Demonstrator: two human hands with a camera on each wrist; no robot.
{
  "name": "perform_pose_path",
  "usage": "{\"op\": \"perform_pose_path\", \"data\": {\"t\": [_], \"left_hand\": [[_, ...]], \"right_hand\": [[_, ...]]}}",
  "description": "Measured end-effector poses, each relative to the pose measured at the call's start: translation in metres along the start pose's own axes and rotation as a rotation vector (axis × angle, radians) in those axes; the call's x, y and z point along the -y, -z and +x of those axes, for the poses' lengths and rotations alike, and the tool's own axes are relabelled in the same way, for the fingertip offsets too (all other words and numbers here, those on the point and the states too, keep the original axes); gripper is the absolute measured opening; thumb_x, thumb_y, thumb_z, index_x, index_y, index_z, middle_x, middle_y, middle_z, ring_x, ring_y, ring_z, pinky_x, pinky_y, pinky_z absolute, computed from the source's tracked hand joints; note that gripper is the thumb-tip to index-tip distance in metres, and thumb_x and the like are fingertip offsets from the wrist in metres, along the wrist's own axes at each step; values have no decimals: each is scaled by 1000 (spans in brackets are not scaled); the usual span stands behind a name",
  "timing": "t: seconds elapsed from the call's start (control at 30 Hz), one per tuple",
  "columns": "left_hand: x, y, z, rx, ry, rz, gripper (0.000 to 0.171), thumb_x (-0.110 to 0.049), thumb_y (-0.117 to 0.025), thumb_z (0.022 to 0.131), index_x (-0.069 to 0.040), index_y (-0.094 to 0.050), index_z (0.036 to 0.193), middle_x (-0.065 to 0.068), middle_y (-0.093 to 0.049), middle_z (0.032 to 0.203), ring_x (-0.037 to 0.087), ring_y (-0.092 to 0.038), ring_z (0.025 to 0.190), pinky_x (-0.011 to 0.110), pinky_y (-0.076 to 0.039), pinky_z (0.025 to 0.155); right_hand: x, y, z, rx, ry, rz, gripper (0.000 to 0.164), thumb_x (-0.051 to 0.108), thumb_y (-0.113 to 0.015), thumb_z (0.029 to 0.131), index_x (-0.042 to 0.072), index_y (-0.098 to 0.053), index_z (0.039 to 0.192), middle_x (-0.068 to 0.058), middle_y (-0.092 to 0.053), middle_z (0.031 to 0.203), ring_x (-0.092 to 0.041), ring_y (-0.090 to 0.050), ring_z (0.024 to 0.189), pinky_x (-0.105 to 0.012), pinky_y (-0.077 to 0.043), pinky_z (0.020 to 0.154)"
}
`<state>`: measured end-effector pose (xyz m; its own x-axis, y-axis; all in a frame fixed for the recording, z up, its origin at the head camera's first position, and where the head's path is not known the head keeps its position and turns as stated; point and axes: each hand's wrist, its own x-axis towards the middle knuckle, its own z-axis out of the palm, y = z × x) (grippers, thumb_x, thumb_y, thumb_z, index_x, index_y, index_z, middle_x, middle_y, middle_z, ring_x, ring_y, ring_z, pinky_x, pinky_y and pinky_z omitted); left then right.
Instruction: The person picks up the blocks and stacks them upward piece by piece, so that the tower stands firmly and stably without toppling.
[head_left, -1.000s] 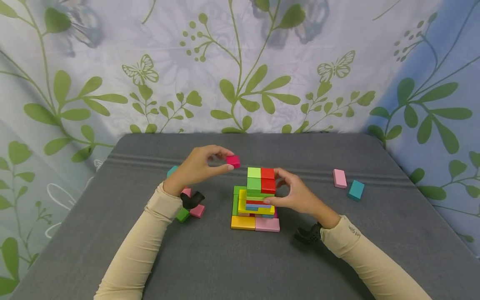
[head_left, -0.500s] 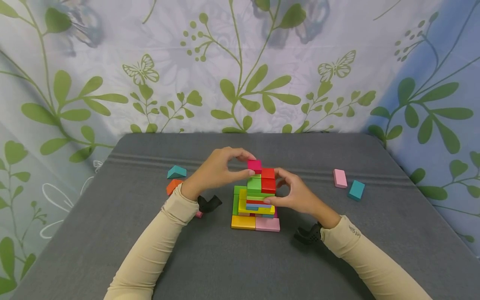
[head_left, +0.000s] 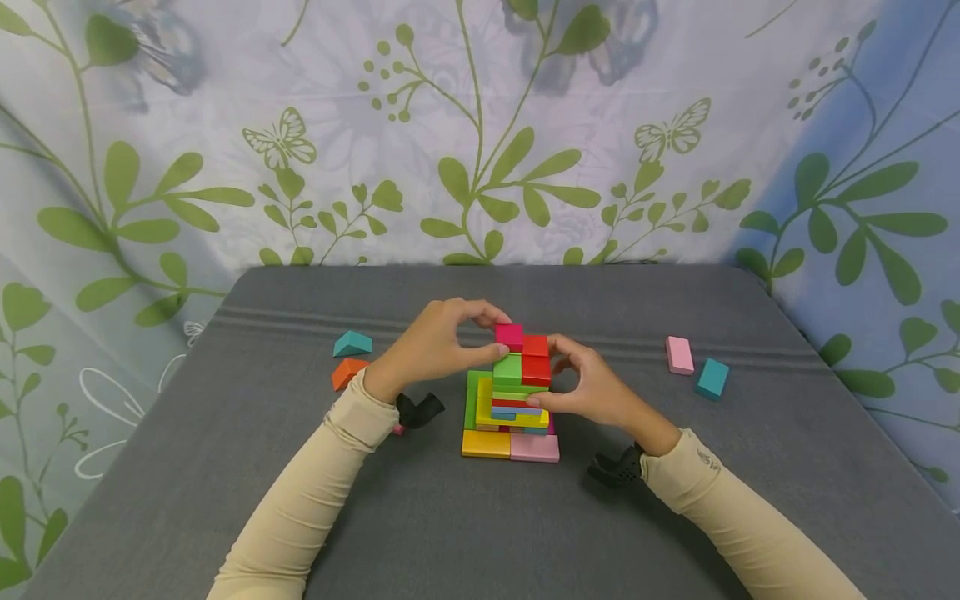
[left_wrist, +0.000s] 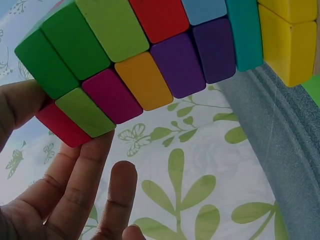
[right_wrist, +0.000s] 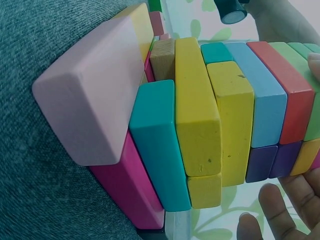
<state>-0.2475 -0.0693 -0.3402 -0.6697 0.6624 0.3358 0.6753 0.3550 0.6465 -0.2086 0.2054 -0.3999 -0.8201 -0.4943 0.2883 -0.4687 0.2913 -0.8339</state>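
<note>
A tower of coloured wooden blocks [head_left: 513, 417] stands on the table. My left hand [head_left: 438, 348] pinches a crimson block [head_left: 509, 337] between thumb and fingers at the top left of the tower. In the left wrist view, this crimson block [left_wrist: 65, 125] lies flat against a light green block [left_wrist: 85, 112]. My right hand [head_left: 596, 387] grips the tower's upper part from the right, thumb at the front and fingers behind. Several fingers [right_wrist: 295, 200] show behind the blocks in the right wrist view. A red block [head_left: 536, 369] sits beside the crimson one.
Left of the tower lie a teal triangular block [head_left: 352, 343] and an orange block [head_left: 348, 372]; a pink block [head_left: 398, 430] is mostly hidden by the left wrist. To the right are a pink block [head_left: 679, 356] and a teal block [head_left: 712, 379]. A patterned curtain [head_left: 480, 133] hangs behind.
My left hand has carried the crimson block rightward from beside the tower to its top left, then lowered it slightly. The right hand has kept its grip on the tower.
</note>
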Motion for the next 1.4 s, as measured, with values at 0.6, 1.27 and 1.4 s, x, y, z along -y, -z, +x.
{"op": "perform_pose_path", "data": {"t": [0.6, 1.27, 1.4], "left_hand": [[1, 7, -2, 1, 10, -24, 40, -20, -81, 98, -3, -73, 134, 7, -76, 125, 25, -68, 115, 51, -53, 105], [51, 44, -68, 397, 239, -14, 28, -12, -72, 102, -4, -76, 128, 12, -76, 127, 33, -68, 120, 54, -54, 99], [59, 49, -82, 422, 273, 8, 29, -12, -79, 97, -4, -78, 125, 7, -77, 121, 32, -69, 115, 48, -57, 95]], "right_hand": [[0, 1, 0, -2, -5, -7, 58, 17, -87, 88, -5, -61, 135, -14, -69, 125, -22, -61, 113, -46, -54, 98], [1, 0, 0, -4, -27, -18, 59, 15, -87, 86, -4, -61, 136, -13, -68, 126, -24, -60, 114, -58, -53, 99], [0, 0, 0, -4, -28, -19, 59, 15, -87, 86, -4, -61, 136, -13, -68, 126, -24, -60, 115, -58, -53, 99]]}}
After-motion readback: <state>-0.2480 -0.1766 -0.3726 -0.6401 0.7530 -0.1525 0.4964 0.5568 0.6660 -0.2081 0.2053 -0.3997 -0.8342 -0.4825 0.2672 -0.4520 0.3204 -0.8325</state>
